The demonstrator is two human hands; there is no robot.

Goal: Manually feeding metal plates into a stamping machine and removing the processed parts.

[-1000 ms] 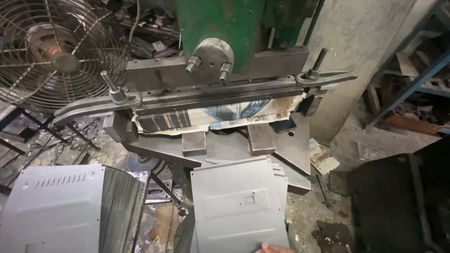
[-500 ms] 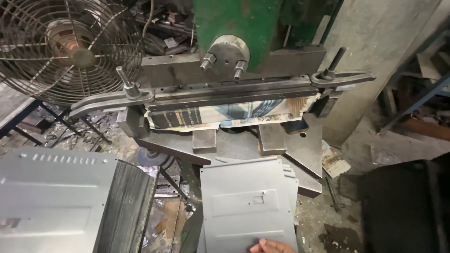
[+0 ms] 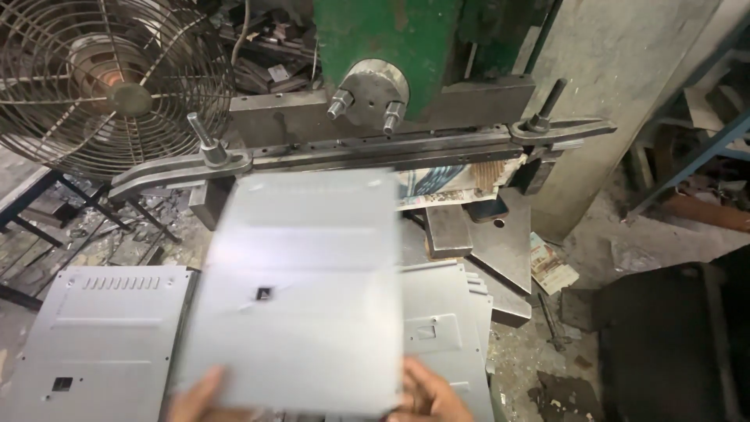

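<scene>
A grey sheet-metal panel (image 3: 301,289) with a small square cut-out is lifted in front of me, blurred by motion. My left hand (image 3: 194,398) grips its near left corner and my right hand (image 3: 428,395) grips its near right corner. The panel's far edge reaches toward the long steel blade bar (image 3: 375,152) of a green press machine (image 3: 391,39). Under the panel, on the right, lies a stack of similar grey panels (image 3: 441,320).
A second stack of finished panels with vent slots (image 3: 101,336) lies at the lower left. A wire-guarded fan (image 3: 109,82) stands at the upper left. Metal blocks (image 3: 449,230) and scrap lie under the machine. A dark bin (image 3: 664,344) and blue shelving (image 3: 695,148) are on the right.
A panel has been lifted off the right-hand stack and raised toward the machine's bar. My left hand has come into view on its corner. The camera has shifted slightly right.
</scene>
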